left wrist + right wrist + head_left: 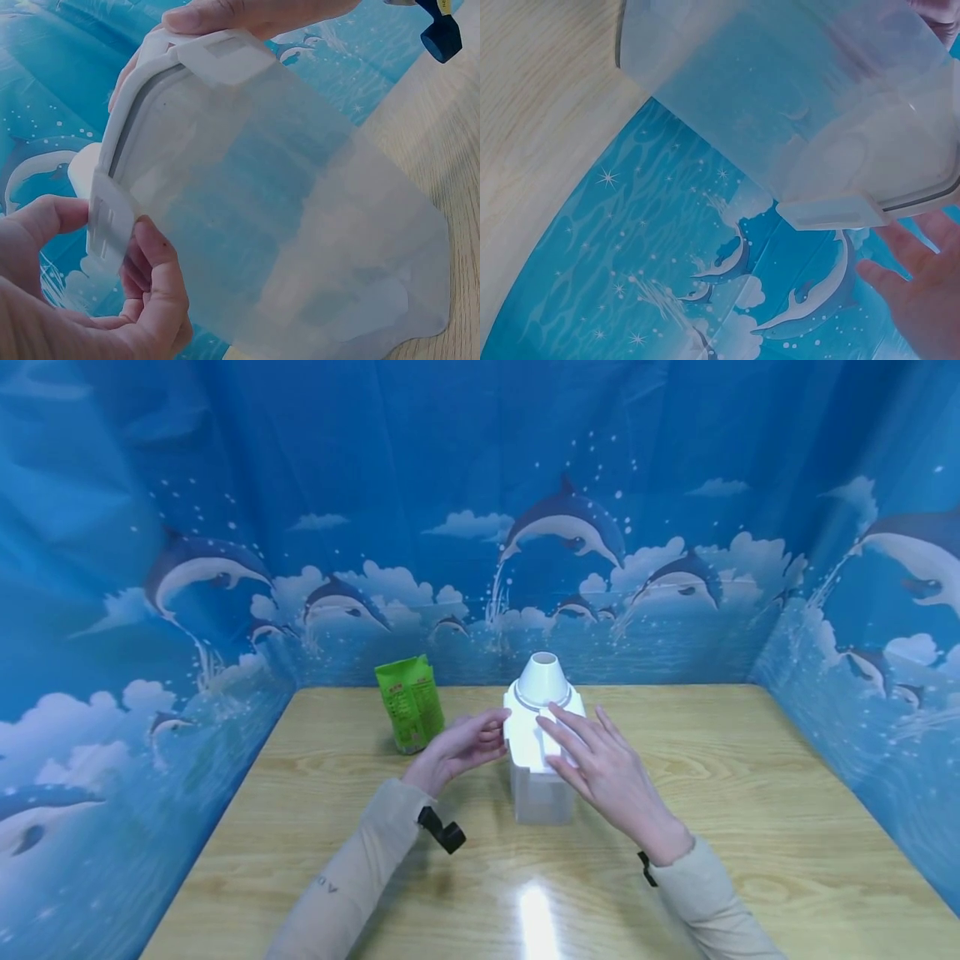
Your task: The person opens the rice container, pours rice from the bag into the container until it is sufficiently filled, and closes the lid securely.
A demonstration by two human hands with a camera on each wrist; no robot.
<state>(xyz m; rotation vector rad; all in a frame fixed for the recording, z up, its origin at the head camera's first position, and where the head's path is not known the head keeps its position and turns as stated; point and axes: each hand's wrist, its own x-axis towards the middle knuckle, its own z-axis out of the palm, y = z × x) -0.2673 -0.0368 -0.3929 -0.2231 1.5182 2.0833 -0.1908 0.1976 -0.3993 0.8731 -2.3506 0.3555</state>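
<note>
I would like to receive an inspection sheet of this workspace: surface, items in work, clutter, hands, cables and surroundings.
Surface: wood-grain tabletop; bright glare toward the near edge.
Job's things: translucent container, upright; white lid on top, bearing a cone.
Clutter: green packet, standing left of the container.
Hands: left hand pinches a side clip of the lid; right hand touches the lid.
Cables: nothing seen.
Surroundings: blue dolphin-print curtain behind and at both sides.

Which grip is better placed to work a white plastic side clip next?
Likely the left grip: it pinches one such clip, while the right grip lies spread across the white plastic lid.
</note>
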